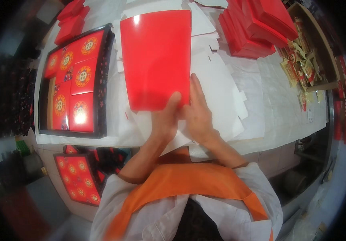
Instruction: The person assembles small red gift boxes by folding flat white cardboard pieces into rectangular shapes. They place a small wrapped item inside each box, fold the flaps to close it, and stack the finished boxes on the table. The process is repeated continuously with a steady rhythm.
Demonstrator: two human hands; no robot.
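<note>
In the head view, I have the left hand [165, 120] closed on the red cardboard piece [157, 60], thumb laid over its near right corner; its other fingers are hidden from me. The right hand [199, 120] runs straight fingers along the piece's right edge; I cannot tell whether it grips. The piece stretches away beyond both hands' fingers. Right of the fingers I see white cardboard sheets [217, 88]; left of them, a black-rimmed tray [104, 88] of red boxes [83, 76]. Stacked red boxes [249, 36] sit farther off, beyond and right of the fingertips.
</note>
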